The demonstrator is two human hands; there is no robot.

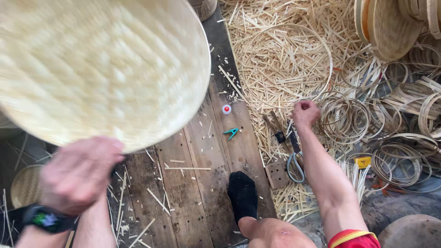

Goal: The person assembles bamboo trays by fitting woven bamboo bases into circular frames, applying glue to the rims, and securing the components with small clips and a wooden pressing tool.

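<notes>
Head view: left hand (78,173) grips woven tray (98,69) (blurred); right hand (305,113) fisted among strips (275,69).

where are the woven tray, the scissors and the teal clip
woven tray (98,64), head view, middle of its woven underside
scissors (296,165), head view, on the grey handle loop
teal clip (232,132), head view, middle of the clip on the planks
</notes>
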